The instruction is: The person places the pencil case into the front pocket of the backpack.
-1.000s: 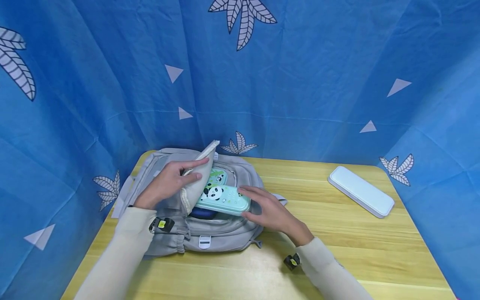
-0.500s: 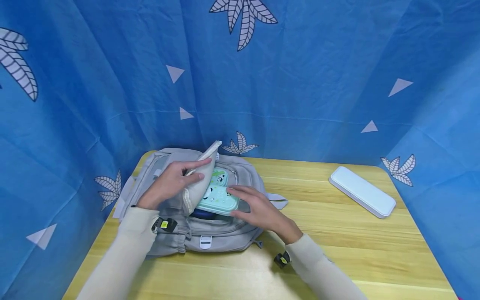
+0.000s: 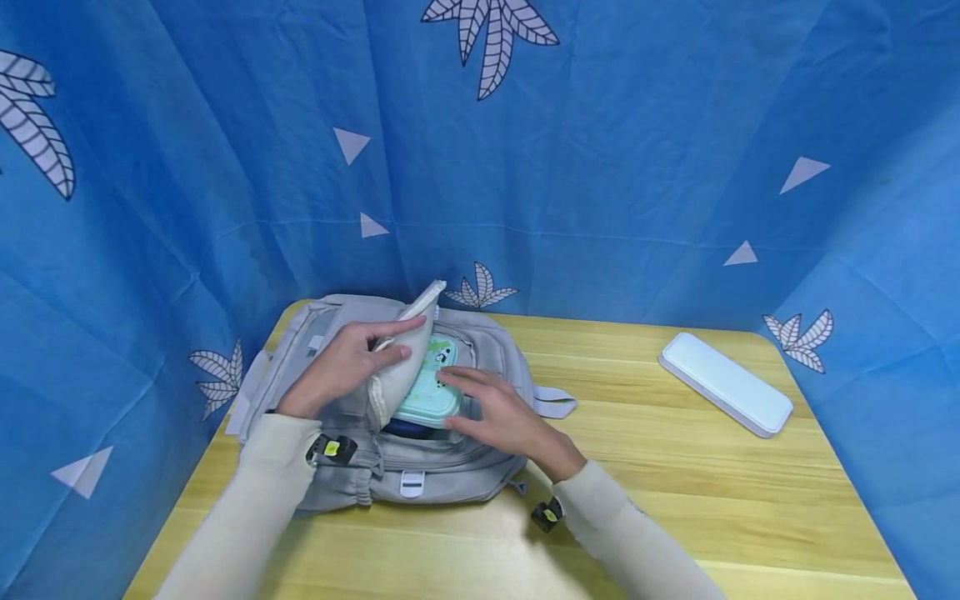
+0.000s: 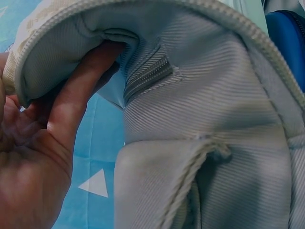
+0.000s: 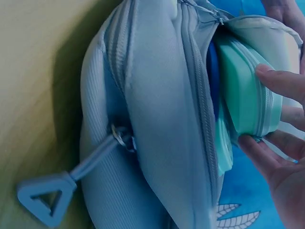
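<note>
Pencil case halfway inside backpack

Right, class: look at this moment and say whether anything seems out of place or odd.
Nothing looks damaged or spilled. The panda pencil case sticks partway out of the grey backpack, and a white case lies apart on the table.

Wooden table underfoot of everything, pale grain running left to right. At far right on it, a white oblong case, lying flat and askew, well apart from the rest. Behind and along both sides, a blue cloth backdrop printed with white leaves and triangles.
</note>
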Tool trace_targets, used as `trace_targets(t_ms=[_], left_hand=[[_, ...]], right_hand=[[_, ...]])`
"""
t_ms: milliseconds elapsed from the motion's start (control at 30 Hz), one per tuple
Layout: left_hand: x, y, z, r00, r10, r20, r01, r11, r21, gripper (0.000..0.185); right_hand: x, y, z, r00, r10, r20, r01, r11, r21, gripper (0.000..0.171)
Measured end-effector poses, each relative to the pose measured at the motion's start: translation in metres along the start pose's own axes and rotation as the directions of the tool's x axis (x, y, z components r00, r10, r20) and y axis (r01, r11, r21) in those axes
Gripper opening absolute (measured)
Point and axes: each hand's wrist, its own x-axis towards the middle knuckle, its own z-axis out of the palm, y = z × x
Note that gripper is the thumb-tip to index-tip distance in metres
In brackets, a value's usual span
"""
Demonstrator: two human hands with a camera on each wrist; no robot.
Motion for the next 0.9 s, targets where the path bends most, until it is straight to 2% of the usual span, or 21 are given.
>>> trace_targets(t_ms=[300,667,900], left_hand=[[0.0,-0.002,-0.001,1.0,-0.003,-0.009,0.003,1.0,0.017,0.047],[0.0,-0.004,0.0,1.0,-0.01,-0.017,0.01,1.0,0.009,0.047],[-0.001,-0.004,0.0,1.0,0.008,-0.016,-0.008,1.0,0.008,0.047]], right_hand=[[0.007,-0.003,0.011,1.0,0.027,-0.006,-0.027,0.999,0.032,0.066],[0.003,-0.003,0.018,0.997,0.061,-0.049,-0.058,0.996,0.073,0.066],[-0.003,0.003,0.021,0.992,0.069,-0.101,-0.053,0.987,0.153,0.061]])
